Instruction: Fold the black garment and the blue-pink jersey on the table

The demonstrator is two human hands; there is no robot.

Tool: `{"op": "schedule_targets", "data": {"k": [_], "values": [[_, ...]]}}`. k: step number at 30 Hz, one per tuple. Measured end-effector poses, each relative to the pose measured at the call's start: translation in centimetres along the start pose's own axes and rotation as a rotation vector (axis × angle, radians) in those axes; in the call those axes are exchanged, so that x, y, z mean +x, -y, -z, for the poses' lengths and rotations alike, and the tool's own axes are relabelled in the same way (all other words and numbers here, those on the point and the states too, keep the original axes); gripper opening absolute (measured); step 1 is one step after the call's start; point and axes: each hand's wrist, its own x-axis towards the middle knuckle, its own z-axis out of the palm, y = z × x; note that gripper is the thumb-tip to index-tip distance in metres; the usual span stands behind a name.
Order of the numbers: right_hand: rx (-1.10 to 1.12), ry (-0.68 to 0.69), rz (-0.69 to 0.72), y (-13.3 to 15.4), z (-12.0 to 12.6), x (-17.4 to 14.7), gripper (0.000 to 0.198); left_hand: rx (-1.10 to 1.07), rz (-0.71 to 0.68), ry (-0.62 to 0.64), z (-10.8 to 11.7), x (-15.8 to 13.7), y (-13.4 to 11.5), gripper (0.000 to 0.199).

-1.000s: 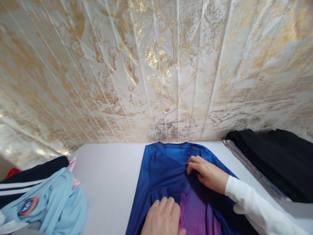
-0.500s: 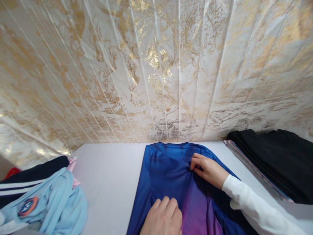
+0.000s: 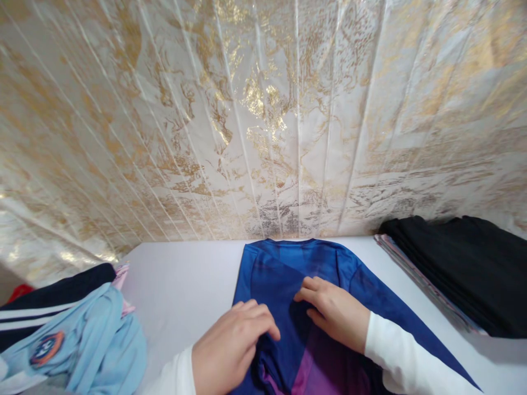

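A long-sleeved blue and purple shirt (image 3: 280,274) lies spread on the white table, its collar toward the wall. At the shirt's left side, my left hand (image 3: 236,343) has its fingers curled down on the cloth, which bunches beside them; the fingertips are partly hidden. Over the middle of the shirt is my right hand (image 3: 335,310), thumb and fingers apart, with nothing held between them. From under my right forearm the right sleeve stretches out toward the lower right.
At the left lies a heap with a light blue garment (image 3: 105,340) bearing a round badge and a dark garment with white stripes (image 3: 57,291). A folded stack topped with black cloth (image 3: 465,269) sits at the right. Behind the table (image 3: 181,274) hangs a gold-patterned covering (image 3: 272,137).
My right hand has let go of the pinched cloth and moved left and down. My left hand has shifted left to the shirt's side. The right sleeve now lies flatter, stretched outward.
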Motion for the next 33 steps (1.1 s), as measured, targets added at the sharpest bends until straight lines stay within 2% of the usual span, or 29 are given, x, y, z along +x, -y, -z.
{"op": "schedule_targets", "data": {"k": [2, 4, 9, 14, 19, 24, 26, 33], "values": [[0.027, -0.013, 0.024, 1.4, 0.2, -0.3, 0.028, -0.044, -0.027, 0.027, 1.1, -0.3, 1.0, 0.052], [0.071, 0.019, 0.059, 3.0, 0.1, -0.6, 0.022, -0.052, -0.041, 0.078, 1.2, -0.3, 1.7, 0.053], [0.070, 0.184, 0.079, 5.1, -1.5, -0.9, 0.024, -0.016, -0.020, 0.125, -0.3, 0.1, 2.0, 0.028], [-0.034, 0.254, 0.091, 4.2, -2.1, -1.0, 0.028, -0.016, -0.023, 0.110, -0.3, 0.2, 2.0, 0.021], [-0.104, 0.213, 0.168, 4.2, -1.8, -1.3, 0.038, -0.013, -0.022, 0.122, -0.1, 0.2, 2.2, 0.022], [-0.225, 0.211, 0.297, 4.5, -2.9, -1.5, 0.013, -0.022, -0.034, 0.124, -0.2, 0.3, 2.2, 0.022], [-0.212, 0.194, 0.311, 4.4, -3.0, -1.6, 0.010, -0.031, -0.032, 0.123, -0.2, 0.4, 2.2, 0.021], [-0.130, 0.164, 0.306, 3.5, -2.4, -2.3, 0.023, -0.039, -0.030, 0.129, -0.2, 0.3, 2.2, 0.020]]}}
